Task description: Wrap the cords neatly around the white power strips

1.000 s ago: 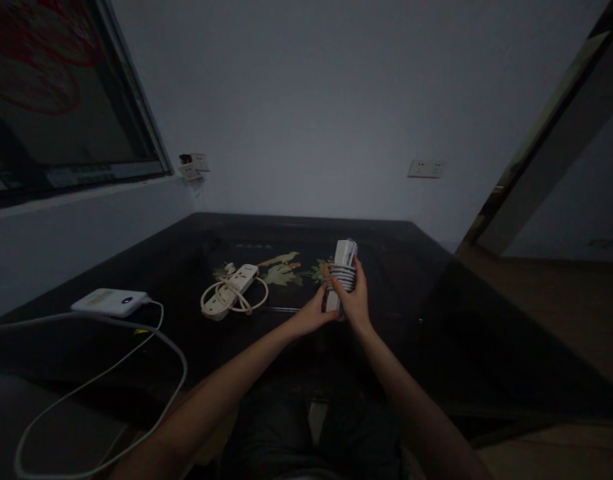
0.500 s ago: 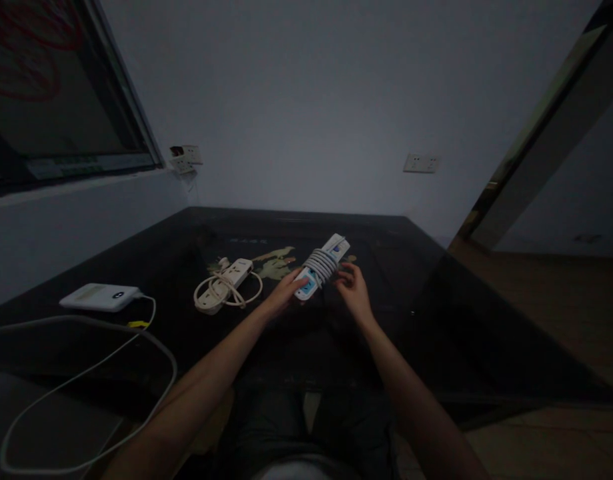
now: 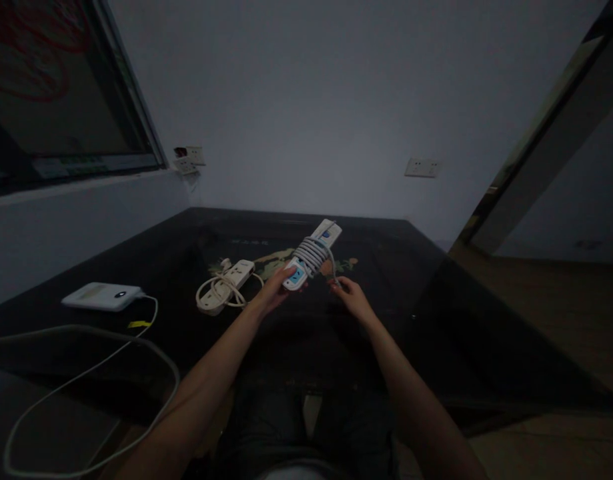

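My left hand [image 3: 274,291] is closed round the near end of a white and blue power strip [image 3: 328,231], which is held tilted above the dark table. Several turns of grey cord [image 3: 311,253] are wound round the strip's middle. A loose length of that cord comes off the right side of the coil and runs down to my right hand [image 3: 350,295], whose fingers are pinched on it. To the left of my hands, a second power strip [image 3: 214,301] lies on the table with its pale cord loosely looped over it.
A white power bank [image 3: 102,297] with a white cable [image 3: 92,365] lies on the left of the black table [image 3: 466,320]. Near it is a small yellow piece [image 3: 139,324]. Wall sockets [image 3: 422,167] and a window [image 3: 61,87] are beyond.
My right hand has moved slightly down from beside the coil, and a length of cord now stretches between them. The power strip has shifted a little left and up.
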`<state>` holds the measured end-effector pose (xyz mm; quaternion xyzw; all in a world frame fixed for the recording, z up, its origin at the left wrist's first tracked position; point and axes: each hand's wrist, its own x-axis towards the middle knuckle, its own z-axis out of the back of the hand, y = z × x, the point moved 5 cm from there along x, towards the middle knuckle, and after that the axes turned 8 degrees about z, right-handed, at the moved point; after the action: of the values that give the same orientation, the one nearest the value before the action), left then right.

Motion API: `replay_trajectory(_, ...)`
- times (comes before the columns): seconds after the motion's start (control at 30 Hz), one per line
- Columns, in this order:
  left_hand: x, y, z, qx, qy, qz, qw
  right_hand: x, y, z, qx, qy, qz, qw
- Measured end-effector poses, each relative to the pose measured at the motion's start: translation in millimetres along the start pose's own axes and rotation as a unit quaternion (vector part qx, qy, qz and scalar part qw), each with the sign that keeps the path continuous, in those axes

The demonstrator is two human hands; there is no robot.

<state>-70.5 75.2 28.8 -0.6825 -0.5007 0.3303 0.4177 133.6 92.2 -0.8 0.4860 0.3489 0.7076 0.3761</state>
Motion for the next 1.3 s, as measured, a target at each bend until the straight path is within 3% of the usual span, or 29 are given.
replay_trajectory(0.17,6,-4,19.0,0.052,-0.053,-0.006,0.997,-10,18,19,0.152,0.104,-0.086,0.979)
replay_trajectory(0.23,10,-2,24.9,0.075,-0.065,-0.011,0.995,-12,25,28,0.187,0.099,-0.083,0.974)
replay_trajectory(0.3,15,2,29.7,0.085,-0.071,-0.025,0.994,-11,26,39,0.205,0.042,-0.076,0.975)
replay_trajectory(0.5,24,12,40.2,0.112,-0.086,-0.039,0.989,-4,15,73,0.205,-0.236,-0.042,0.949)
replay_trajectory(0.63,22,14,39.1,0.114,-0.067,-0.019,0.991,-7,9,85,0.115,-0.298,-0.047,0.946)
replay_trajectory(0.8,20,8,36.9,0.072,-0.066,-0.044,0.994,-6,6,81,0.012,-0.247,-0.067,0.967)
replay_trajectory(1.0,17,1,45.0,0.006,-0.134,-0.092,0.987,-1,11,64,-0.034,-0.134,-0.056,0.989)
replay_trajectory(1.3,21,0,66.1,0.026,-0.217,-0.138,0.966,-8,27,55,0.051,-0.030,-0.081,0.995)
